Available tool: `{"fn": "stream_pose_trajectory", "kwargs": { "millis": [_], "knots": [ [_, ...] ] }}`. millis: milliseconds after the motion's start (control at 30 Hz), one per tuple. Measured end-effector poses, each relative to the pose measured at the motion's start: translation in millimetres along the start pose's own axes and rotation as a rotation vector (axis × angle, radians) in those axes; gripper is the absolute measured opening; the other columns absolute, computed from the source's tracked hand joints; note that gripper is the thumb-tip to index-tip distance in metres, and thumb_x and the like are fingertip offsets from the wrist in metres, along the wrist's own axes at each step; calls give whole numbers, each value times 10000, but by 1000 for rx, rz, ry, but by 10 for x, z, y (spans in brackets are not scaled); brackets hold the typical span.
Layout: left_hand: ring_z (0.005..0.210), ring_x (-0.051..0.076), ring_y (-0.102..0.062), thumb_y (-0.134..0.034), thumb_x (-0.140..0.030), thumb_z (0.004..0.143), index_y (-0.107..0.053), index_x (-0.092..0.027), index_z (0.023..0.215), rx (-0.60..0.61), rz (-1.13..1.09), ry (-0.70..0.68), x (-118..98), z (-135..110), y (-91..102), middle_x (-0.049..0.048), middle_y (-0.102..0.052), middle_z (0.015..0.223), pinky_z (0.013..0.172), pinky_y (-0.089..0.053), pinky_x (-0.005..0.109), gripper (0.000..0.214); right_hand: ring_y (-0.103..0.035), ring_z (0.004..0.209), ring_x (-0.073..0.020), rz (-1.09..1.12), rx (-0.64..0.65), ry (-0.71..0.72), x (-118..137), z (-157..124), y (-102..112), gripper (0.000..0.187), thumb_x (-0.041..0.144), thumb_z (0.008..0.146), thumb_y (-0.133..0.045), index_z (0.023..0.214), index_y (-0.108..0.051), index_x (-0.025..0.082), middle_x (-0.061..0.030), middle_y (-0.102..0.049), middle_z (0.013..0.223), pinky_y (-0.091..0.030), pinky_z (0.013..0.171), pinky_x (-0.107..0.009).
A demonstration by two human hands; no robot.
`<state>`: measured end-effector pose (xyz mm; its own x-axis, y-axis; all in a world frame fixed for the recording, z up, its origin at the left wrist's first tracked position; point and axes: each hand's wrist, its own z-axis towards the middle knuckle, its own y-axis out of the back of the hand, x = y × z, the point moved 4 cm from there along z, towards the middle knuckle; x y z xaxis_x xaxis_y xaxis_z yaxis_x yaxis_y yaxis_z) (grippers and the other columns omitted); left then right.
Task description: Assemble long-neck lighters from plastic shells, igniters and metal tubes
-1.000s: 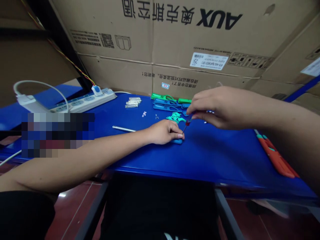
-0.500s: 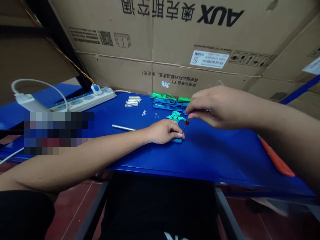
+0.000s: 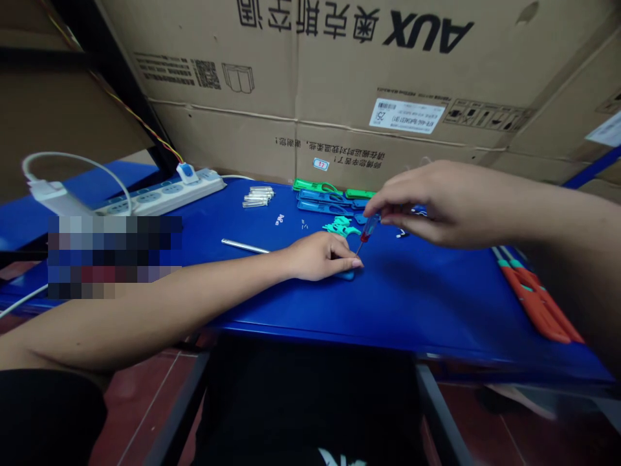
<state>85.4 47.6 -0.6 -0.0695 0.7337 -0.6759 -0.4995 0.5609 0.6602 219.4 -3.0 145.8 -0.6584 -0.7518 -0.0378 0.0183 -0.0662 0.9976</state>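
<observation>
Right now my right hand (image 3: 436,206) is pinching a small red-and-blue screwdriver (image 3: 369,228) between thumb and fingers, its thin tip angled down just beside my left fingertips (image 3: 353,263), while my left hand (image 3: 317,257) sits pressed over a small blue plastic piece (image 3: 346,276) on the blue table (image 3: 427,304). If that tip skids, it could jab those fingertips, and if my left hand's pressure eases, the piece could shift and knock into the teal plastic parts (image 3: 341,226) lying just beyond it.
</observation>
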Motion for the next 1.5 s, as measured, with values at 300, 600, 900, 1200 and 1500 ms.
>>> {"fn": "stream_pose_trajectory", "kwargs": {
  "millis": [300, 600, 900, 1200, 1500],
  "knots": [
    [894, 133, -670, -618, -309, 942, -775, -201, 940, 30, -1, -36, -8, -23, 4, 49, -753, 927, 884, -500, 284, 191, -660, 841, -197, 83, -2, 100, 72, 33, -43, 257, 230, 910, -474, 1043, -691, 196, -76, -727, 1011, -479, 712, -325],
    [878, 147, -654, -615, -321, 939, -778, -207, 951, 53, 33, -20, -29, -27, 6, 56, -740, 933, 856, -505, 303, 199, -652, 864, -205, -25, 95, 105, 44, 56, 11, 269, 254, 933, -448, 1026, -699, 232, -50, -724, 993, -440, 700, -320],
    [887, 146, -649, -622, -334, 931, -783, -218, 968, 83, 91, 16, -18, -45, 3, 50, -716, 965, 850, -496, 288, 202, -609, 661, -213, -366, 148, -138, 100, 129, -155, 540, 494, 991, -337, 779, -722, 181, -100, -700, 738, -315, 575, -307],
    [882, 155, -633, -616, -339, 933, -780, -204, 1001, 82, 59, 9, -18, -30, 11, 66, -701, 942, 839, -507, 303, 223, -634, 855, -203, -124, 142, 113, 84, 50, 32, 292, 329, 957, -458, 1059, -715, 234, -60, -712, 997, -439, 696, -325],
    [1039, 210, -595, -785, -384, 778, -715, -241, 1186, 143, 199, 20, -60, -65, 27, 60, -641, 1078, 950, -467, 342, 438, -604, 673, -211, -317, 144, -95, 132, 112, -155, 409, 407, 967, -419, 859, -737, 173, -103, -698, 834, -362, 583, -327]
  ]
}}
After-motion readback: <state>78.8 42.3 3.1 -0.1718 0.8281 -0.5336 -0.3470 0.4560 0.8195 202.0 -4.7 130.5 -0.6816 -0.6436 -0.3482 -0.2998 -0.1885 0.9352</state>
